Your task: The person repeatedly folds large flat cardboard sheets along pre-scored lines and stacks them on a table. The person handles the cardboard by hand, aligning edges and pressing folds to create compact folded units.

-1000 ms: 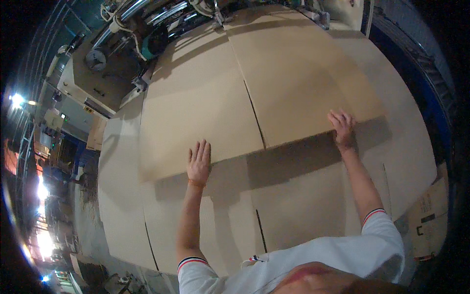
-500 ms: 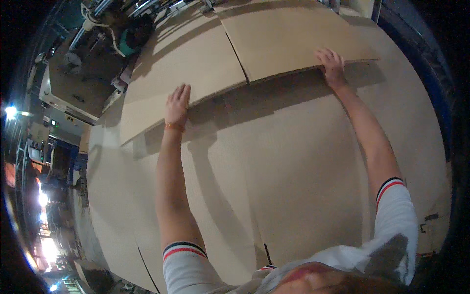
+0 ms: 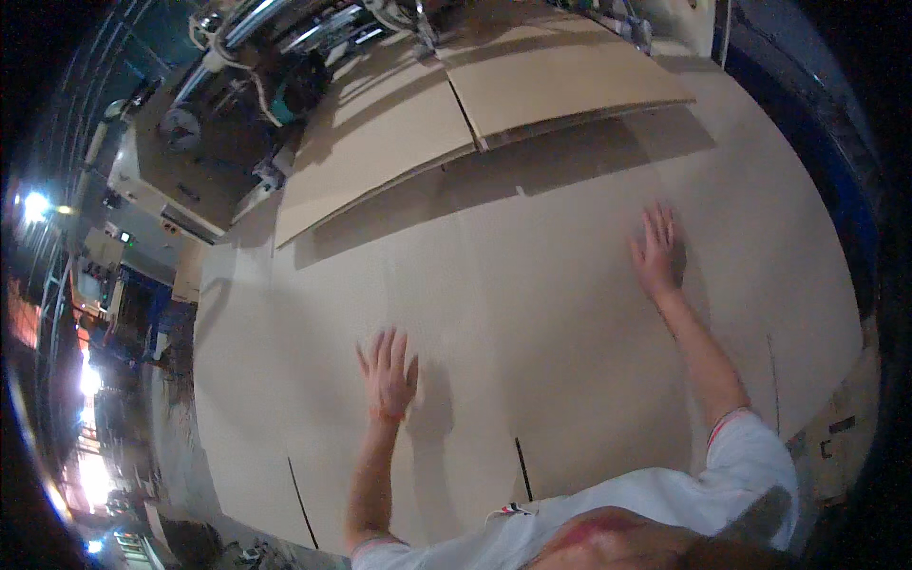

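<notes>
A slotted cardboard sheet (image 3: 560,76) lies at the far side, its near edge raised above a large cardboard sheet (image 3: 475,285) and casting a shadow on it. Over the lower sheet's left part is my left hand (image 3: 388,375), fingers spread and empty. Farther away on the right, my right hand (image 3: 657,252) also has its fingers apart, with nothing in them. Both hands are apart from the raised sheet. Whether either palm touches the lower sheet I cannot tell. Dark slots (image 3: 522,467) cut into the lower sheet's near edge.
Machine rollers and bars (image 3: 256,28) stand at the far left, over the far end of the raised sheet. A boxy machine housing (image 3: 171,185) sits beyond the left edge. Along the right runs a dark blue surface (image 3: 807,133).
Both hands have let go of the upper sheet's near edge and come back toward me, fingers now spread. That sheet has moved slightly farther away, baring more of the lower one.
</notes>
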### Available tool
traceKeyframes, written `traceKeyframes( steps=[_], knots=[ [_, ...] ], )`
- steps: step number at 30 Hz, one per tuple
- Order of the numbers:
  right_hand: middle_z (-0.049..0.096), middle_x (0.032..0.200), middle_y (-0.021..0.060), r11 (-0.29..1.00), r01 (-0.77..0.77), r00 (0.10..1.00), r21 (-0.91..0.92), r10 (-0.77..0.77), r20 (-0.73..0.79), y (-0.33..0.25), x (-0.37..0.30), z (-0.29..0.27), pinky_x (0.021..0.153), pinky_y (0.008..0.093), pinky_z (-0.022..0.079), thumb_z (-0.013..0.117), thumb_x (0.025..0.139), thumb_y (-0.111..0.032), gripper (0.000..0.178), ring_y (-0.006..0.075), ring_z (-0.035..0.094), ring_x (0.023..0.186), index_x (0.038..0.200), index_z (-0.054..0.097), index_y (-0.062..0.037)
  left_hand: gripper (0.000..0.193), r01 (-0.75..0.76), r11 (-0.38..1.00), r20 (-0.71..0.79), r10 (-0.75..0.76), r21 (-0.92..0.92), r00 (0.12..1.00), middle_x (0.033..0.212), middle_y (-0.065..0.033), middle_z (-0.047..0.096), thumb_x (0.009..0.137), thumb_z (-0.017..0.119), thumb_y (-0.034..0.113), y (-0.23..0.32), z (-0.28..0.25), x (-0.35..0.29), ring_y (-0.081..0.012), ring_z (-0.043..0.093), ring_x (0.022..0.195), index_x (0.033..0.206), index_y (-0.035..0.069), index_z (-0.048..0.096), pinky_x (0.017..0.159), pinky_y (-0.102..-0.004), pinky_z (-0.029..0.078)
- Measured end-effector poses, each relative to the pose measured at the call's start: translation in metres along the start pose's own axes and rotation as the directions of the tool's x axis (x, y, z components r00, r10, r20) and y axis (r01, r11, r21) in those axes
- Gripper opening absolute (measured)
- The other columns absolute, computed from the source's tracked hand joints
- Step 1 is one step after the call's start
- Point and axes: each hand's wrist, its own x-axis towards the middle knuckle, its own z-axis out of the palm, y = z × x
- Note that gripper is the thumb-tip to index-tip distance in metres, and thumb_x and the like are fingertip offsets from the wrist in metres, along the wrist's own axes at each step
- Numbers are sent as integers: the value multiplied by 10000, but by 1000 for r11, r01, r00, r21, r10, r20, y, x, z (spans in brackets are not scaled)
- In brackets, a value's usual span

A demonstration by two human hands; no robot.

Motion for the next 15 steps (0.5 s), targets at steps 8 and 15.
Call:
traceKeyframes(
  steps=[8, 15],
  knots=[
    [367, 1438, 129, 983, -168, 971, 78, 152, 184, -32, -226, -118, 1098, 472, 263, 582, 861, -180, 390, 331, 279, 1359, 1228, 520, -62, 657, 930, 368, -148, -921, -26, 360, 1394, -243, 391, 840, 657, 266, -55, -104, -322, -356, 370, 1296, 1329, -80, 386, 1101, -459, 260],
    [399, 1391, 174, 995, -98, 976, 18, 92, 198, -10, -325, -139, 1045, 471, 311, 555, 880, -178, 370, 350, 340, 1308, 1229, 515, -62, 679, 997, 10, -207, -978, 70, 25, 1278, -263, 491, 830, 588, 464, -144, -102, -445, -382, 429, 1234, 1161, -125, 514, 973, -416, 399]
  ],
)
